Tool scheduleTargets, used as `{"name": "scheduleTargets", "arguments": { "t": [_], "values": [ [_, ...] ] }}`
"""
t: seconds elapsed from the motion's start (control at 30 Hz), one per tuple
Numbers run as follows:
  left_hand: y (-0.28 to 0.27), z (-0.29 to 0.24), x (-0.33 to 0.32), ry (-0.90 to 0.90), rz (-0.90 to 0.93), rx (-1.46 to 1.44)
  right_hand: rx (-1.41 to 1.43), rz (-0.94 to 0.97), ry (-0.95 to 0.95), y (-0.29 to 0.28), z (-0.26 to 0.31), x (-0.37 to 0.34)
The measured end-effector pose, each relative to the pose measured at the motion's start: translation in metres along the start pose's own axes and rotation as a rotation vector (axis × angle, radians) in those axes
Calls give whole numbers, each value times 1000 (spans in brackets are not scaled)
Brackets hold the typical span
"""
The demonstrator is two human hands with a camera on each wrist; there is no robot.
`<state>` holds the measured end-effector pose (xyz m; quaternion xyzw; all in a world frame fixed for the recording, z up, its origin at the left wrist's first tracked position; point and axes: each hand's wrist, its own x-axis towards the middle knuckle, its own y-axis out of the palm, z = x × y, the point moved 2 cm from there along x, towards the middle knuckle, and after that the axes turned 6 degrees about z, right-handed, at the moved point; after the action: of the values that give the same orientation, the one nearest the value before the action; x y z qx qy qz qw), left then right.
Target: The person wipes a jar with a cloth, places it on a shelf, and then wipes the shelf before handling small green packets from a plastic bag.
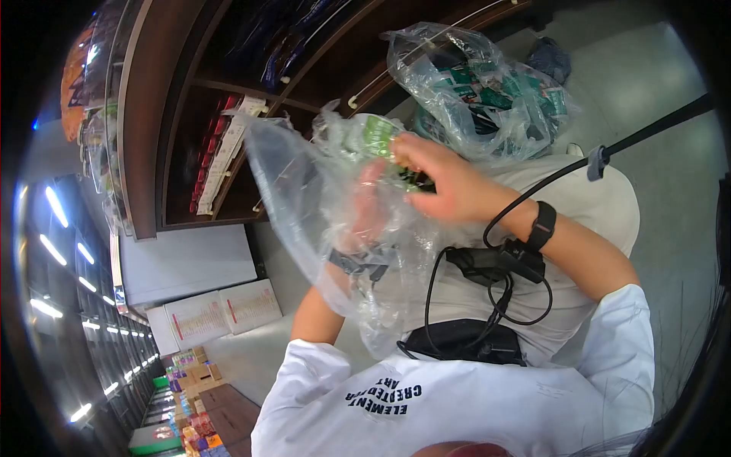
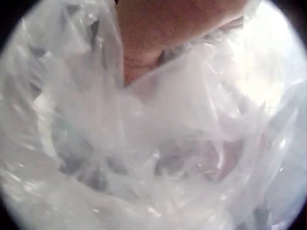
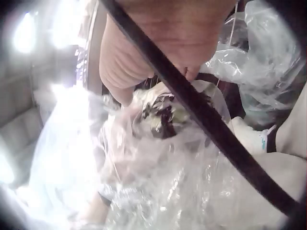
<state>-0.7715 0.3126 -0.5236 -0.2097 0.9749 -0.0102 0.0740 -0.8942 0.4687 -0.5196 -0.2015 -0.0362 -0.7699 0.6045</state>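
Observation:
A large clear plastic bag [image 1: 293,179] lies over my lap, crumpled. My left hand [image 1: 367,209] is inside it, blurred behind the film, fingers toward some green packets [image 1: 378,135] at the bag's far end; I cannot tell whether they grip anything. In the left wrist view, film covers most of the picture below the left hand [image 2: 168,28]. My right hand [image 1: 445,177] reaches in from the other side, its curled fingers gripping the green packets. Shiny dark and green wrapping [image 3: 165,117] shows under the right hand [image 3: 160,48] in the right wrist view.
Beyond my hands is a dark wooden shelf [image 1: 177,152] with red-and-white boxes [image 1: 221,156]. Another clear bag [image 1: 525,126], full of green packets, sits on the floor [image 1: 647,99]. A black cable [image 1: 647,133] crosses by my right arm. White cartons [image 1: 202,320] stand at left.

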Motion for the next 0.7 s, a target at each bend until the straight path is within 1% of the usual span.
{"name": "scheduleTargets", "arguments": {
  "t": [0.03, 0.07, 0.1, 0.13, 0.17, 0.2, 0.23, 0.3, 0.33, 0.37, 0.4, 0.43, 0.5, 0.53, 0.57, 0.63, 0.67, 0.7],
  "values": [
    [1, -13, -2, -105, -69, -251, -2, -4, 5, -13, 8, 2],
    [5, -33, -10, -196, -262, -186, -135, -146, 4, -24, 13, 3],
    [8, -44, -13, -200, -268, -192, -270, -284, 2, -31, 14, 5],
    [9, -52, -15, -177, -218, -166, -289, -360, -37, -37, 11, 9],
    [7, -56, -17, -153, -170, -139, -286, -350, -36, -42, 9, 12],
    [7, -63, -12, -109, -113, 9, 129, -72, 124, -46, 6, 13],
    [12, -68, -12, -110, -116, 7, 542, 210, 281, -43, 4, 11],
    [27, -79, -9, -172, -103, 276, 488, 205, 297, -41, -3, 6],
    [26, -74, 1, -172, -101, 271, 409, 106, 261, -40, -10, 6],
    [23, -67, 15, -118, -123, 294, 331, 13, 226, -39, -14, 5],
    [24, -64, 21, -91, -137, 304, 218, -104, 147, -37, -13, 7],
    [26, -62, 27, -65, -151, 315, 218, -98, 149, -34, -12, 8],
    [37, -60, 34, 68, -21, 171, -520, -385, 99, -37, -4, 11],
    [41, -49, 41, 170, -42, 62, -601, -425, 43, -36, -6, 12],
    [41, -39, 40, 171, -44, 62, -600, -424, 41, -35, -8, 13],
    [57, -33, 26, -113, 82, -677, -737, -418, 136, -34, -7, 13],
    [65, -35, 18, -113, 78, -683, -738, -411, 138, -31, -9, 14],
    [74, -42, 11, -18, 94, -641, -666, -358, 230, -26, -14, 16]
  ]
}}
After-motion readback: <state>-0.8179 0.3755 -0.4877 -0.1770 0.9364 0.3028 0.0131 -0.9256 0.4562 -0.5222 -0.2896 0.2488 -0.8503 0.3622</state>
